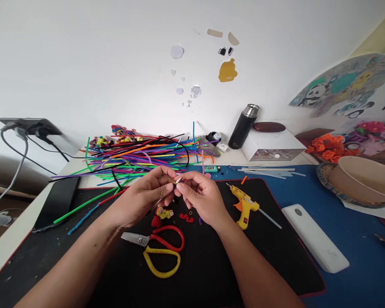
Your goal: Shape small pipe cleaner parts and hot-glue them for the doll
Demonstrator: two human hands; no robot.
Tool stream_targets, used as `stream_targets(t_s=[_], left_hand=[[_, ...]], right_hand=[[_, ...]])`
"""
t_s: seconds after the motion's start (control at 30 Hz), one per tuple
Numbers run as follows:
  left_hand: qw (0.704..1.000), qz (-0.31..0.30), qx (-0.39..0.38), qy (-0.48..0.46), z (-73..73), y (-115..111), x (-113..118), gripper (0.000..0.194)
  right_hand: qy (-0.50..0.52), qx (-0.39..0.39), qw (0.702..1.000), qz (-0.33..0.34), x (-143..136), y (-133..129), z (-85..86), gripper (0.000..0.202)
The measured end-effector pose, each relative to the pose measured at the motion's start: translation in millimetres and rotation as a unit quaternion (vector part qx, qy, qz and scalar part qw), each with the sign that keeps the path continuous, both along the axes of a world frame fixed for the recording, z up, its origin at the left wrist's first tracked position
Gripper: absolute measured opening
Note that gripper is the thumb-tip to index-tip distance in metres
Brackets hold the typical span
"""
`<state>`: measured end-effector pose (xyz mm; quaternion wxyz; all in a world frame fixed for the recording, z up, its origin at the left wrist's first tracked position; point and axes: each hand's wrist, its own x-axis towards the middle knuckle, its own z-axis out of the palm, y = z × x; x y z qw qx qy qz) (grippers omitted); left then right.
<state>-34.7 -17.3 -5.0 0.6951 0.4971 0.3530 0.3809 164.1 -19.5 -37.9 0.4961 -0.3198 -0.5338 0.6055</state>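
Observation:
My left hand is closed in a pinch around a thin rod; its lower end sticks out below the fingers. Fingertip to fingertip with it, my right hand pinches the same spot, where a pale shiny tip and a small yellow bit show. The fingers hide most of what is held. Just below the hands lie a small yellow and red fuzzy figure and a curled red piece. Scissors with red and yellow handles lie nearer me, blades pointing left.
A yellow glue gun rests on the black mat at right, beside a white power bank. Behind the hands spreads a heap of coloured pipe cleaners. A black flask leans by a white box. A phone lies left.

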Motion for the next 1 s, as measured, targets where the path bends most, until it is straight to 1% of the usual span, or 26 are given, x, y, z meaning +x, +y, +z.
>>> stream_targets(t_s=[0.23,0.4,0.6,0.77,1.0], left_hand=[[0.998,0.028,0.022,0.055,0.9,-1.1,2.3,0.036],[0.994,0.049,0.062,0.075,3.3,-3.6,5.9,0.032],[0.987,0.082,0.09,0.103,7.6,-5.1,10.0,0.031],[0.985,0.089,0.095,0.113,10.4,-5.9,12.0,0.032],[0.985,0.092,0.094,0.112,9.0,-5.8,12.4,0.032]], right_hand=[[-0.04,0.017,0.998,-0.049,-0.7,-2.8,-1.1,0.028],[-0.091,0.062,0.99,-0.091,-1.9,-4.8,-0.3,0.024],[-0.101,0.098,0.981,-0.133,-3.3,-5.5,-0.4,0.018],[-0.114,0.103,0.978,-0.138,-4.0,-6.3,-1.7,0.02],[-0.111,0.09,0.981,-0.134,-3.7,-6.2,-2.8,0.021]])
